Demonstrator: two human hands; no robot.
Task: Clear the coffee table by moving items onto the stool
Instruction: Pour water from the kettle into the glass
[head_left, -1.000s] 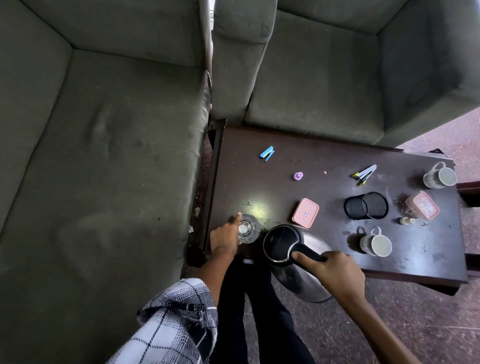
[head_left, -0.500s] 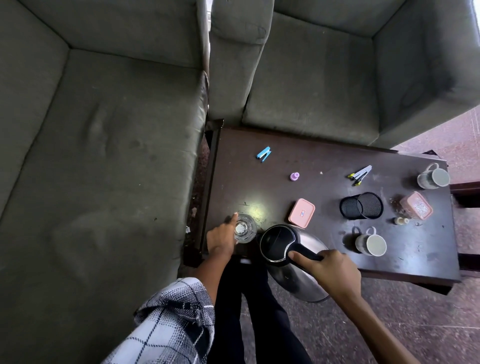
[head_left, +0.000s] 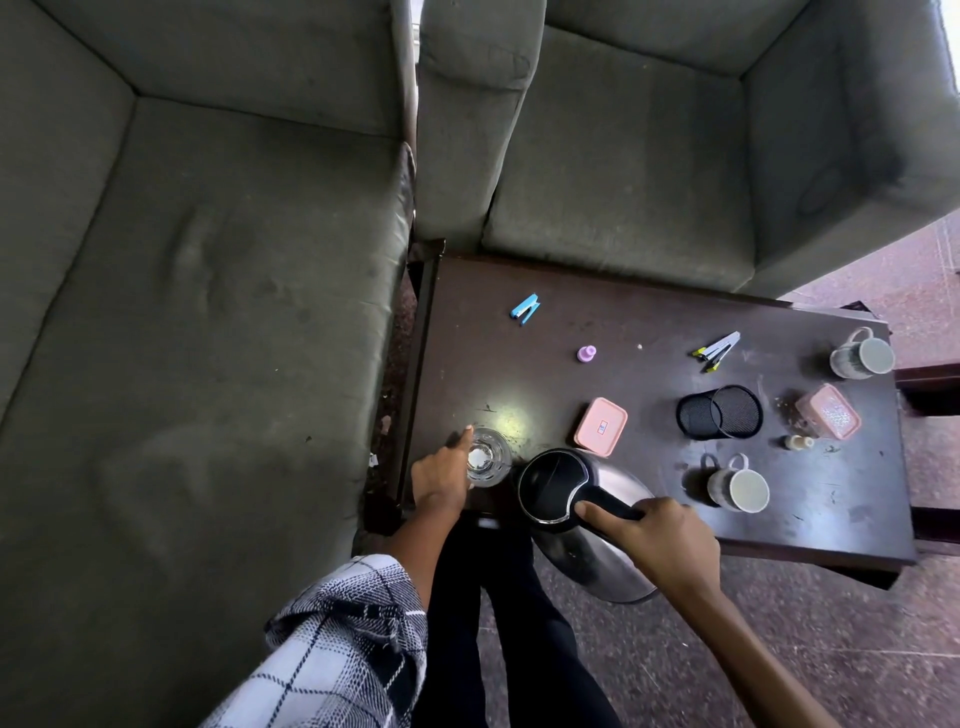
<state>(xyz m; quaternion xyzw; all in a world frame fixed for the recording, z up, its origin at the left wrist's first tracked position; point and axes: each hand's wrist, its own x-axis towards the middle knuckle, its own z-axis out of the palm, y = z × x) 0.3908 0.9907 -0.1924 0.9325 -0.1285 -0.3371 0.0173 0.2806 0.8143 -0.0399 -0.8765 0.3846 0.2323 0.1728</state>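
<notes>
Counter (head_left: 649, 322): dark wood. Near left corner: clear glass (head_left: 487, 457), upright, left hand (head_left: 441, 475) holding its side. Just beside it: steel kettle (head_left: 582, 499), black lid, overhanging the near edge, right hand (head_left: 670, 540) gripping the black handle. Centre: pink lidded box (head_left: 600, 427), flat; black mesh cup (head_left: 719, 412), on its side. Far side: blue stapler (head_left: 525, 309), pens (head_left: 718, 351). Right: near mug (head_left: 737, 488), far mug (head_left: 862, 358).

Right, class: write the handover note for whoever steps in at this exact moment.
Left hand holds the glass at the near-left corner of the coffee table.
Right hand grips the kettle by its handle; kettle tilted over the near edge.
Done: nothing seen; stool not in view.
Left: glass, kettle, near mug, far mug, pink lid, pink container, mesh pen holder, stapler, pens.
</notes>
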